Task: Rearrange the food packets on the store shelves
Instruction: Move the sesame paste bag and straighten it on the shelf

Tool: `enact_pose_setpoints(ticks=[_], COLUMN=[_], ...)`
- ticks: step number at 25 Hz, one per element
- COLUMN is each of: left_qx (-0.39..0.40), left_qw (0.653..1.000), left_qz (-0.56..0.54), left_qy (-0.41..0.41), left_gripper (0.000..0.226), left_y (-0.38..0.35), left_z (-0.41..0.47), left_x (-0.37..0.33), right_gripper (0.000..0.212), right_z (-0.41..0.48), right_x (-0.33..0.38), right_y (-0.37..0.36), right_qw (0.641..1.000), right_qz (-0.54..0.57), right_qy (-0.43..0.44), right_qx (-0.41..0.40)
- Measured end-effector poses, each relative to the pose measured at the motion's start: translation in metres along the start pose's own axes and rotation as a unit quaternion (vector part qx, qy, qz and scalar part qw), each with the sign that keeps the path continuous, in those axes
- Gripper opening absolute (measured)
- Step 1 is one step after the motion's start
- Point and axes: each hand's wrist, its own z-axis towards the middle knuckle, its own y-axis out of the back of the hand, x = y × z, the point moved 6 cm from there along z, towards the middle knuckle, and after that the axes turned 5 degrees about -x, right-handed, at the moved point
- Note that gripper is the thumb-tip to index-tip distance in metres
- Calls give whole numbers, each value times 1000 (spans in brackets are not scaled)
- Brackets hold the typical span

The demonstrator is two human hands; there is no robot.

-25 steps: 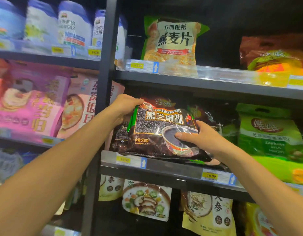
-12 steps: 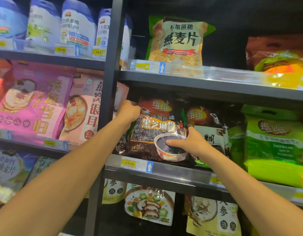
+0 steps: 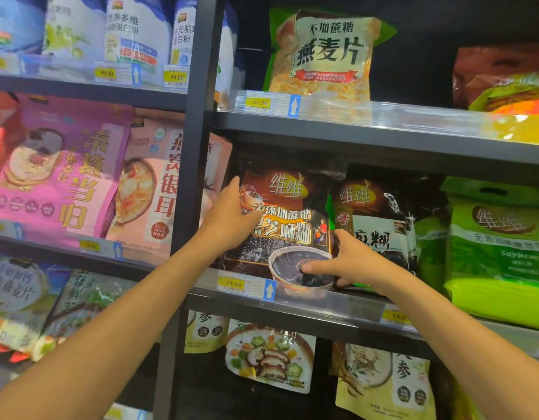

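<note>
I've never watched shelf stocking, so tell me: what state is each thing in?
Dark brown sesame-paste packet with bowl picture: upright on shelf, held.
Left hand: touches packet's left edge, grip unclear.
Right hand: pinches packet's lower right corner.
Neighbouring dark foil packet: upright beside it.
Green soy-milk bag: upright, untouched.
Clear green-edged oat-flake bag: upright, upper shelf.

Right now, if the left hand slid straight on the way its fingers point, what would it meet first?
The left hand rests on the black sesame paste packet; pointing upward, it would probably meet the shelf above, though depth is unclear.
</note>
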Motion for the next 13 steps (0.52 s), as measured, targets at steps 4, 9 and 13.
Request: enact_pose_setpoints(ticks=[4, 9, 13], left_qx=[-25, 119, 142], left_qw=[966, 968, 973], left_qz=[218, 220, 177], left_qy=[-133, 26, 45], left_gripper=[94, 107, 107], left_y=[10, 13, 10], left_z=[-46, -31, -32], left_x=[-11, 17, 25], right_gripper=[47, 57, 61], right_z=[-1, 4, 5], right_x=[-4, -3, -5], right_y=[-5, -8, -12], right_qw=[998, 998, 998], right_qz=[18, 11, 0], right_qy=[-16, -3, 2], right_qx=[66, 70, 55])
